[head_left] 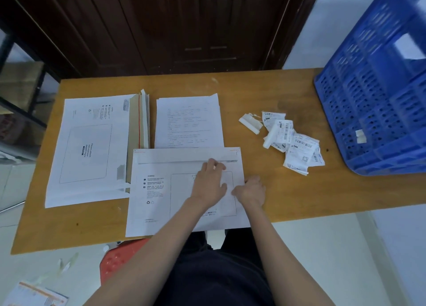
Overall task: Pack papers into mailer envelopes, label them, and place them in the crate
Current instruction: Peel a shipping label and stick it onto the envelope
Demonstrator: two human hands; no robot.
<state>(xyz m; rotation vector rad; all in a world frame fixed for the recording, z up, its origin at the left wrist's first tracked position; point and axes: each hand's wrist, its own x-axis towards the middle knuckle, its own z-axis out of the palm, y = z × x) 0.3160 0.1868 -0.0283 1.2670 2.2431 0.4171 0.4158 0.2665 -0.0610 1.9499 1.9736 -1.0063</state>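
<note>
A white mailer envelope [156,204] lies flat at the table's front edge, its flap folded down along the top. My left hand [211,183] rests flat on it, fingertips pressing near the flap's right part. My right hand [250,190] is at the envelope's right edge, fingers curled, thumb on top, pinching that edge. A stack of printed papers [189,123] lies just behind the envelope. More mailer envelopes [92,149] are piled at the left. A heap of barcode labels [297,149] lies to the right. The blue crate [373,103] stands at the far right.
Torn white backing strips [250,122] lie beside the labels. The wooden table [276,93] backs onto a dark wooden door. A red stool [117,259] and paper scraps are on the floor at the lower left. A dark metal shelf stands at the far left.
</note>
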